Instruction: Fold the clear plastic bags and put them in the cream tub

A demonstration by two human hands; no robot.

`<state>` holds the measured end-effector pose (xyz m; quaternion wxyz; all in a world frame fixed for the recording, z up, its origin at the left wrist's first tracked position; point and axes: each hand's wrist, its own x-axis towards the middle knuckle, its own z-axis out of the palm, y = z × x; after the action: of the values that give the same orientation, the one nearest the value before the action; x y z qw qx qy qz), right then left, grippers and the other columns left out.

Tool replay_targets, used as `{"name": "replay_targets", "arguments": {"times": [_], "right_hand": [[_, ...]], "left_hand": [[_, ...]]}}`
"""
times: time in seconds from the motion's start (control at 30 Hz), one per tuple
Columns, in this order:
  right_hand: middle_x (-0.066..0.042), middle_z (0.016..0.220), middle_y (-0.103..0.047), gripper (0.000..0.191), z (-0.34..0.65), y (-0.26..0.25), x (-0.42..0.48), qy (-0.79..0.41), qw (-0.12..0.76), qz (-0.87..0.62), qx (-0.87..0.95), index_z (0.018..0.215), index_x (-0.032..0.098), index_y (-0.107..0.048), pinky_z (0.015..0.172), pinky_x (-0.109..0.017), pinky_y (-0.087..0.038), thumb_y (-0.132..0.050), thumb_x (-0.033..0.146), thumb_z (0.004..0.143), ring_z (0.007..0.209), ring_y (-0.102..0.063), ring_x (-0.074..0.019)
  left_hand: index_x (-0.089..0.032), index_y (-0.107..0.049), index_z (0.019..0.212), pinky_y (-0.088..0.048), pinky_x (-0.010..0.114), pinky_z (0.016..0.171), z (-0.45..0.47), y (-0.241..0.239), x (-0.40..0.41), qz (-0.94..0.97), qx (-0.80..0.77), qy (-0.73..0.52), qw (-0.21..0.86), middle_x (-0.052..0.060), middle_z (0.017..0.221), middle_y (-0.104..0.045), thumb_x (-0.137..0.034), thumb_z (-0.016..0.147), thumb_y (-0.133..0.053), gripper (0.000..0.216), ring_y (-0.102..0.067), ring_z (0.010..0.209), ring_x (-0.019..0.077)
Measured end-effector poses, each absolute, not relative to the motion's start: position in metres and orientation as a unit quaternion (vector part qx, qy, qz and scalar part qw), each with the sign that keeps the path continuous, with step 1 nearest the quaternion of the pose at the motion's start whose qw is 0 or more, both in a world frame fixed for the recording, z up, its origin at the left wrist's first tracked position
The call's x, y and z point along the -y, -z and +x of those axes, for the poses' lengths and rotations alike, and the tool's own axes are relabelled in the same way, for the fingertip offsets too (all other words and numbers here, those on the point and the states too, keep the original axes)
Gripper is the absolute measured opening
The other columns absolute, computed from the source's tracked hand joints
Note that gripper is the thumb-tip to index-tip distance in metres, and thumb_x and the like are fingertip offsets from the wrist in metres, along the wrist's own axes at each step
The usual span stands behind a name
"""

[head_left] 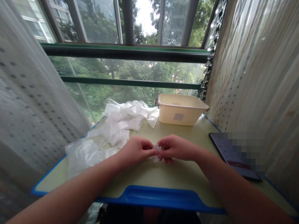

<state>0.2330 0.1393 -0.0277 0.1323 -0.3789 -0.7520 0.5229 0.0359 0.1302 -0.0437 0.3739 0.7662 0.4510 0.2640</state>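
Observation:
Both hands meet over the middle of the table, pinching a small crumpled piece of whitish translucent plastic (156, 148) between them. My left hand (137, 148) grips its left side with thumb and forefinger. On the other side, my right hand (171, 147) has thumb and fingers closed on the same piece. Most of the piece is covered by the fingers, so its exact kind is unclear; it resembles a plastic bag. Beside my left forearm lie loose clear plastic bags (85, 154). Behind them a heap of white plastic bags (126, 115) is spread out.
A cream plastic tub (178, 113) with a small label stands at the back right. A dark tablet (230, 152) lies at the right side. The pale green table (149, 177) has a blue edge with a front tray (161, 196). Curtains hang on both sides, before a window.

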Motion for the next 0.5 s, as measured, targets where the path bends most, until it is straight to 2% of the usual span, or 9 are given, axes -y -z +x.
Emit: {"name": "replay_targets", "arguments": {"times": [0.1,0.2,0.4,0.5], "right_hand": [[0.001,0.06,-0.062,0.032,0.232,0.0313,-0.1408,-0.534,0.15,-0.394,0.733,0.095,0.016,-0.051,0.043,-0.02,-0.04,-0.065,0.026,0.068,0.046,-0.054,-0.0097],[0.002,0.062,-0.062,0.039,0.2339,0.0332,-0.1447,-0.567,0.166,-0.383,0.71,0.099,0.016,-0.045,0.043,-0.019,-0.04,-0.067,0.026,0.068,0.046,-0.053,-0.0089],[-0.007,0.078,-0.065,0.036,0.2362,0.03,-0.1465,-0.622,0.165,-0.358,0.676,0.094,0.011,-0.056,0.048,-0.02,-0.044,-0.065,0.038,0.071,0.056,-0.055,-0.0088],[-0.008,0.082,-0.066,0.035,0.2327,0.0332,-0.1452,-0.647,0.161,-0.345,0.661,0.092,0.011,-0.059,0.05,-0.02,-0.046,-0.066,0.037,0.069,0.06,-0.057,-0.0096]], "left_hand": [[-0.015,-0.068,0.071,-0.04,0.019,0.044,0.0378,0.0475,-0.1304,0.735,-0.462,-0.264,0.42,0.002,0.057,-0.063,-0.04,0.071,-0.059,0.027,-0.054,0.05,0.0118],[-0.014,-0.066,0.069,-0.042,0.019,0.043,0.0377,0.047,-0.1308,0.69,-0.469,-0.283,0.472,0.004,0.058,-0.064,-0.041,0.069,-0.061,0.027,-0.055,0.05,0.0118],[-0.012,-0.063,0.067,-0.041,0.018,0.039,0.0394,0.043,-0.1308,0.632,-0.473,-0.325,0.52,0.002,0.055,-0.061,-0.041,0.067,-0.064,0.029,-0.053,0.047,0.01],[-0.011,-0.062,0.067,-0.041,0.018,0.039,0.0412,0.0429,-0.131,0.619,-0.475,-0.352,0.517,0.002,0.054,-0.06,-0.04,0.068,-0.064,0.029,-0.052,0.046,0.0093]]}}
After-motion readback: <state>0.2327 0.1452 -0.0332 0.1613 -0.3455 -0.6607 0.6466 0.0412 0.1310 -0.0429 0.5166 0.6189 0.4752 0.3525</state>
